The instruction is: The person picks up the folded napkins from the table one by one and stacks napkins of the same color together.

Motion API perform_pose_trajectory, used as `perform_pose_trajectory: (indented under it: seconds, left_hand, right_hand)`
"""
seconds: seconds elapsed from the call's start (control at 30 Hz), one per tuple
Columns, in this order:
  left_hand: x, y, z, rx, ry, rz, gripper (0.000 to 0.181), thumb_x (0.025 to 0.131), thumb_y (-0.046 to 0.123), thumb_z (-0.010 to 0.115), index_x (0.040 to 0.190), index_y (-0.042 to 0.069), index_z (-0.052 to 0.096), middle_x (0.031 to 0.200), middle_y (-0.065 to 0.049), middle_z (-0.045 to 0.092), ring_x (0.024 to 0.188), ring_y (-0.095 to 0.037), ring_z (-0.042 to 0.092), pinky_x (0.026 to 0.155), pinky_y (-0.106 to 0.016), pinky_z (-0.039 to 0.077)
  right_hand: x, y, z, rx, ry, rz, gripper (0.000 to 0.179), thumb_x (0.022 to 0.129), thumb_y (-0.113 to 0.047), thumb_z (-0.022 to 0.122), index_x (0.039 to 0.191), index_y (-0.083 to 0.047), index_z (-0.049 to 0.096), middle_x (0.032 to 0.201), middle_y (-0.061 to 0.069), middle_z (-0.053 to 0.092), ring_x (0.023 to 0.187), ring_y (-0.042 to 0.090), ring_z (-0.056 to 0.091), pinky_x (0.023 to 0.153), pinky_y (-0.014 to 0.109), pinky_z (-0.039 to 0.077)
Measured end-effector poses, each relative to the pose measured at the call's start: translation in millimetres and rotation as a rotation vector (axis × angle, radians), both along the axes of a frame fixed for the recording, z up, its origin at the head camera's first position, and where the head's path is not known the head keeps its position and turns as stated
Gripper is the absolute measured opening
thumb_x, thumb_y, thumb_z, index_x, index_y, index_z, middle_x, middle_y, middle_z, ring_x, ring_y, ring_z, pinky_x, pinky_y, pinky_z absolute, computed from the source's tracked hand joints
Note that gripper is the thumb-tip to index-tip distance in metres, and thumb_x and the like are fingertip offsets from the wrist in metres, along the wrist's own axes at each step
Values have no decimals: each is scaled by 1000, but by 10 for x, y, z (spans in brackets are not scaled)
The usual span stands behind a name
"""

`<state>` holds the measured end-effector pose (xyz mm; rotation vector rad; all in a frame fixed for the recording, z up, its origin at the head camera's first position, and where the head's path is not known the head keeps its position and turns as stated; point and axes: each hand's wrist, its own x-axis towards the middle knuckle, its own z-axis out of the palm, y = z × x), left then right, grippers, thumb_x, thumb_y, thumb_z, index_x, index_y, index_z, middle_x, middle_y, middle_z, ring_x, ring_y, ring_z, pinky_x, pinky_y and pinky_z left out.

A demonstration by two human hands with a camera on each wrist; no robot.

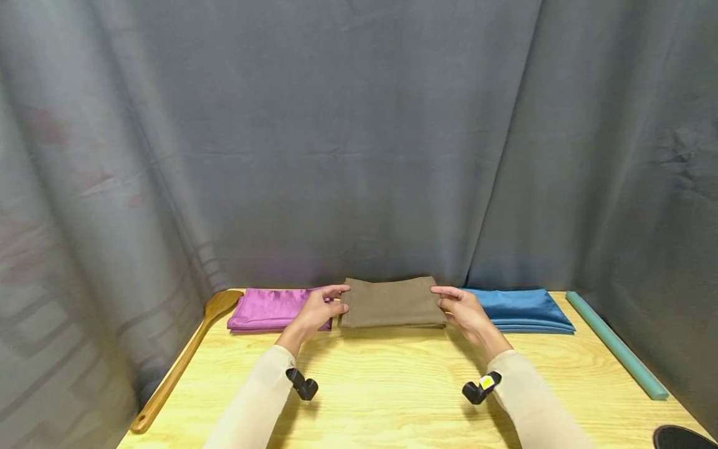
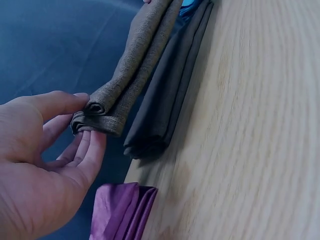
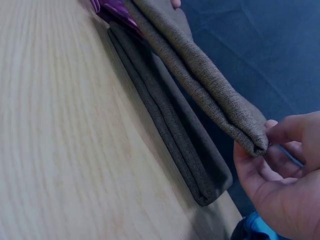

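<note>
Both hands hold a folded brown cloth (image 1: 392, 304) level between them at the back of the wooden table. My left hand (image 1: 315, 310) pinches its left end between thumb and fingers, while my right hand (image 1: 467, 315) pinches the right end. Beneath it, a second folded cloth, dark brown (image 2: 167, 95), lies on the table, with a gap showing in both wrist views. A folded purple cloth (image 1: 269, 309) lies to the left, partly hidden behind my left hand. To the right, behind my right hand, is a folded shiny blue cloth (image 1: 518, 308).
Along the table's left edge lies a long wooden spatula (image 1: 221, 304). A teal rod (image 1: 617, 346) lies along the right edge, and part of a black rounded object (image 1: 681, 438) shows at the lower right corner. Grey curtains (image 1: 359, 137) hang close behind the table and at both sides.
</note>
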<state>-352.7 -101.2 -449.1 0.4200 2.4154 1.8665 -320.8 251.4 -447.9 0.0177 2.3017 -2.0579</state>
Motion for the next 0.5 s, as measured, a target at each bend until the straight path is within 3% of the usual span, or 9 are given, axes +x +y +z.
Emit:
perform_pose_trajectory:
  seconds: [0.1, 0.23, 0.5]
  left_hand:
    - [-29, -11, -14, 9, -13, 18, 51, 87, -1, 73, 137, 4, 65, 133, -20, 64, 122, -30, 55, 86, -25, 51]
    - [-88, 11, -3, 4, -16, 9, 51, 88, 2, 72, 138, 5, 65, 137, -20, 63, 124, -33, 54, 88, -28, 51]
    - [-209, 101, -49, -3, -33, 15, 50, 88, -1, 71, 137, 2, 64, 137, -22, 63, 124, -33, 57, 88, -28, 51]
  right_hand:
    - [-51, -21, -9, 2, 3, -8, 46, 101, -3, 55, 147, 0, 53, 140, 7, 52, 93, 6, 51, 78, 23, 50]
    - [-118, -10, -20, 8, 9, -32, 45, 100, -1, 55, 145, 0, 55, 117, -1, 58, 80, 7, 49, 70, 23, 46]
    - [-239, 8, -98, 2, 24, -56, 46, 98, 3, 55, 144, 6, 54, 83, -10, 52, 61, 4, 39, 55, 20, 35]
